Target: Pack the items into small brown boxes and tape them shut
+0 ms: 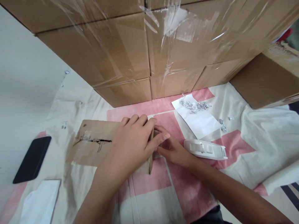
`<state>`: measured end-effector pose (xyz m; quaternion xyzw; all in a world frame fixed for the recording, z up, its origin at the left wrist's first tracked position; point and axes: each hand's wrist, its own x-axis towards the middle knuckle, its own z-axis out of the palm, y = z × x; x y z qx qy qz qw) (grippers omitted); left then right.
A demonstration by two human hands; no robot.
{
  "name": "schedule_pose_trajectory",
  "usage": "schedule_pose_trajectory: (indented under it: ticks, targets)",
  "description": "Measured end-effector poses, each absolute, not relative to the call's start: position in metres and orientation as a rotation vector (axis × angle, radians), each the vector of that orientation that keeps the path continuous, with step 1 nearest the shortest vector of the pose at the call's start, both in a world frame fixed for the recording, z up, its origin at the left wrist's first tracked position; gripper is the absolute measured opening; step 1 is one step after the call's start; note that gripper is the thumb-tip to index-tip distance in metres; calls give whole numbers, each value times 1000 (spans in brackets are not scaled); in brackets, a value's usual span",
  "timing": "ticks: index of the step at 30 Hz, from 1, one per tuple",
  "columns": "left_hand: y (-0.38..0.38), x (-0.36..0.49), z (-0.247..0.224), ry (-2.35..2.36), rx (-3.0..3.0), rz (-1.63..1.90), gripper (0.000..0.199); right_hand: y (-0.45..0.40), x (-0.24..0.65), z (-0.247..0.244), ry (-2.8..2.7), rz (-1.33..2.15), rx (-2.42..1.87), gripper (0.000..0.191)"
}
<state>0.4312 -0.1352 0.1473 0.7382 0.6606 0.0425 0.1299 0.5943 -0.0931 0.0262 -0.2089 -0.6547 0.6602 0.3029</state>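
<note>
A small cardboard box [100, 129] lies on the cloth in front of me, its upper face torn along a dark slit. My left hand [133, 143] rests across the box and grips its right part, the thumb reaching past the end edge. At that right end is my right hand [171, 146], thumb and fingers bent together against the box's end. The fingertips are partly hidden, so whatever they pinch cannot be made out. Just right of that hand lies a white plastic tool [205, 149], its kind unclear.
Large cardboard boxes [116, 53] wrapped in clear film stand stacked behind. A white paper [196, 118] bears a small heap of shiny bits. At left lie a black phone [32, 160] and a folded white sheet [40, 202]. Another brown carton [263, 81] stands at right.
</note>
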Motion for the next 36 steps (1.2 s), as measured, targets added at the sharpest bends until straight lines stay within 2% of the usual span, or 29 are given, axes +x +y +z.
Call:
schedule_pose_trajectory:
  ticks: [24, 36]
  targets:
    - [-135, 429, 145, 1927, 2181, 157, 53, -94, 593, 21, -1699, 1762, -550, 57]
    - [-135, 430, 146, 1932, 2179, 171, 48, -94, 592, 23, -1714, 1754, -550, 59]
